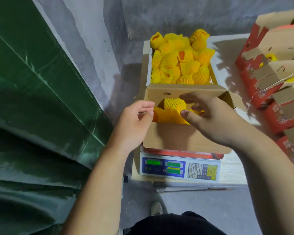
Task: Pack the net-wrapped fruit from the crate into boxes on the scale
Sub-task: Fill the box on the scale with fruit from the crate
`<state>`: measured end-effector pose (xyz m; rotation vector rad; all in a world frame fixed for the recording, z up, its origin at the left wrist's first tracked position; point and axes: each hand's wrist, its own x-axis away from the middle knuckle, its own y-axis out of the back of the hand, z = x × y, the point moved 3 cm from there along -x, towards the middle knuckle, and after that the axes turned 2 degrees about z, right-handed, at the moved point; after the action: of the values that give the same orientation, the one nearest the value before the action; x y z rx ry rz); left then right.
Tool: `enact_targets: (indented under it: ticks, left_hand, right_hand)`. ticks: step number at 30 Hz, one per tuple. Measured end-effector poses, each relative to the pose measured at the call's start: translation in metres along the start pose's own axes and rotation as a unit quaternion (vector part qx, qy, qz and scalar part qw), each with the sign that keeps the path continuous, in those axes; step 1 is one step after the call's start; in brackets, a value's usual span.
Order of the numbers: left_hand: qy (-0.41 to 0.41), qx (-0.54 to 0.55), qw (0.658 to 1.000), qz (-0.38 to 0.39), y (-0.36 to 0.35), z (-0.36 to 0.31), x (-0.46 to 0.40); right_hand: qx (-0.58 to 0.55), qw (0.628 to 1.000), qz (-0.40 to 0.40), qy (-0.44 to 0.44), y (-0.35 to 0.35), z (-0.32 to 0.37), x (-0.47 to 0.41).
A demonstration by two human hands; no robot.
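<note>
An open cardboard box [185, 138] stands on a white and blue scale [180, 168]. A few fruits in yellow foam net [173, 107] lie in the box. Behind it a crate [147, 65] is heaped with several more net-wrapped fruits [182, 60]. My left hand [134, 122] hovers at the box's left wall with fingers loosely curled, holding nothing. My right hand [210, 116] is spread over the box, fingers relaxed just above the fruit, with nothing gripped.
Red printed boxes [270, 85] with brown flaps are stacked along the right, some showing yellow netting inside. A green tarpaulin [32, 99] fills the left side. A grey wall rises behind the crate. My foot [156, 208] is on the floor below the scale.
</note>
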<state>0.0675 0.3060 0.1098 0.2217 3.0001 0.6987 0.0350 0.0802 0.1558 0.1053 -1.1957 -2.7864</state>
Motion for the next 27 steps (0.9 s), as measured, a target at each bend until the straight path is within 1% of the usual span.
enact_targets:
  ticks: [4, 7, 10, 14, 18, 20, 23, 24, 27]
  left_hand:
    - [-0.01, -0.023, 0.999, 0.034, -0.009, -0.008, -0.039]
    - [-0.012, -0.028, 0.998, 0.05, -0.018, -0.01, -0.073]
    - [-0.02, -0.049, 0.997, 0.051, -0.029, -0.013, -0.117]
    - [-0.037, -0.061, 0.997, 0.04, -0.045, -0.023, -0.185]
    - [-0.052, -0.072, 0.996, 0.032, -0.074, -0.02, -0.264]
    - [-0.03, -0.107, 0.993, 0.032, -0.094, -0.012, -0.303]
    - [0.035, -0.22, 0.974, 0.052, -0.122, 0.0, -0.35]
    - [0.055, -0.255, 0.963, 0.066, -0.128, 0.003, -0.363]
    - [0.103, -0.328, 0.934, 0.097, -0.139, 0.012, -0.392]
  right_hand:
    - [-0.019, 0.999, -0.04, -0.025, 0.012, -0.021, -0.021]
    - [-0.017, 0.997, -0.047, -0.053, 0.032, -0.041, -0.042]
    - [0.021, 0.996, -0.053, -0.067, 0.063, -0.065, -0.078]
    - [0.088, 0.989, -0.068, -0.101, 0.1, -0.111, -0.155]
    - [0.2, 0.973, -0.024, -0.109, 0.11, -0.169, -0.259]
    - [0.24, 0.965, 0.01, -0.103, 0.097, -0.192, -0.302]
    - [0.299, 0.949, 0.071, -0.072, 0.069, -0.221, -0.342]
    - [0.314, 0.944, 0.069, -0.07, 0.063, -0.23, -0.351]
    - [0.366, 0.927, 0.031, -0.077, 0.063, -0.241, -0.37]
